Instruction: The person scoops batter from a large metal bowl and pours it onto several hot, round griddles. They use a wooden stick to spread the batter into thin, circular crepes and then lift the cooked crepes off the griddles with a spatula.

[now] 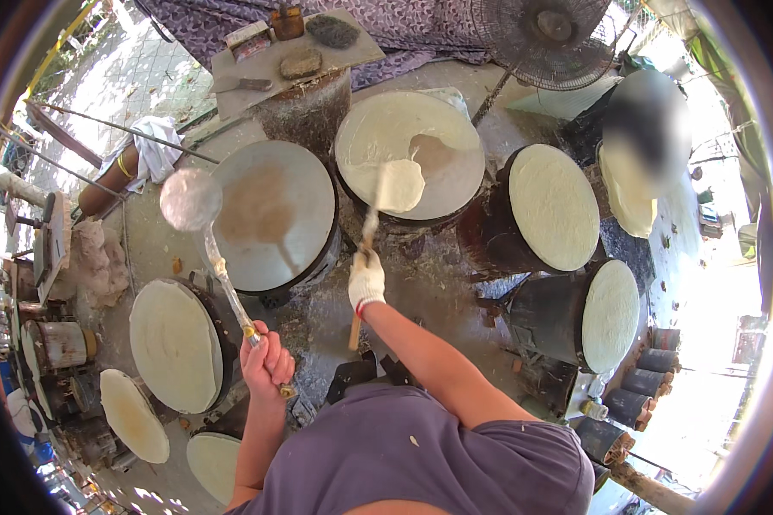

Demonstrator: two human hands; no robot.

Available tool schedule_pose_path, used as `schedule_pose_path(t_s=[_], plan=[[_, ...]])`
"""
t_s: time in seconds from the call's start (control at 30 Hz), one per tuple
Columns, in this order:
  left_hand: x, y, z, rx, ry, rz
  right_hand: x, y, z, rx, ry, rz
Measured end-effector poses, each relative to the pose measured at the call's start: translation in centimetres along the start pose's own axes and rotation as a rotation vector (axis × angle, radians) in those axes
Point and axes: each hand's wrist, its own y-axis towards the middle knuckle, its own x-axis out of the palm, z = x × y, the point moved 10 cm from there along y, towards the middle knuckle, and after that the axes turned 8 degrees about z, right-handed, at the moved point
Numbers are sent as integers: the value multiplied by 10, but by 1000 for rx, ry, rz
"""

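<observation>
**Two tools out over the round griddles**

Outdoor ground, grey and splashed with batter, carries a ring of round griddles on dark drums, and the middle griddle (pixel 275 215) is our landmark: bare dark metal with a brownish wet patch at its centre.

Left hand (pixel 267 360), bare, sits below the middle griddle, forearm rising from the lower edge, fingers wrapped tight in a fist around the end of the ladle (pixel 191 199). That ladle is a shallow, shiny metal bowl on a long thin handle smeared with pale batter. Its long axis runs from the fist up and to the left, with the bowl hanging at the middle griddle's left rim.

Right hand (pixel 366 281), in a white glove with a red cuff, is just right of the middle griddle's lower edge, arm stretched forward and nearly straight, fingers closed around the spreader (pixel 399 186). The spreader has a wooden shaft and a flat blade coated in cream batter. It points up and slightly right, away from the person, the butt of the shaft sticking out below the glove, the blade lying on the batter-covered griddle (pixel 410 154) just right of the landmark. That griddle is pale cream with one brown bare spot beside the blade.

Further right of the landmark stand more griddles covered in pale sheets (pixel 554 206).
</observation>
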Motion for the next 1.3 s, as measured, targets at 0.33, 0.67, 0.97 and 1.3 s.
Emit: schedule_pose_path(t_s=[0.33, 0.67, 0.97, 1.3], plan=[[-29, -19, -18, -133, -37, 95, -38, 15, -22, -63, 177, 39], [31, -21, -69, -232, -12, -57, -88, 42, -6, -346, -288, -179], [108, -10, -152, -254, -36, -61, -200, 123, -38, -257, -186, -227], [173, 8, -228, -267, -38, 40, -236, 178, -111, -479, -435, -457]])
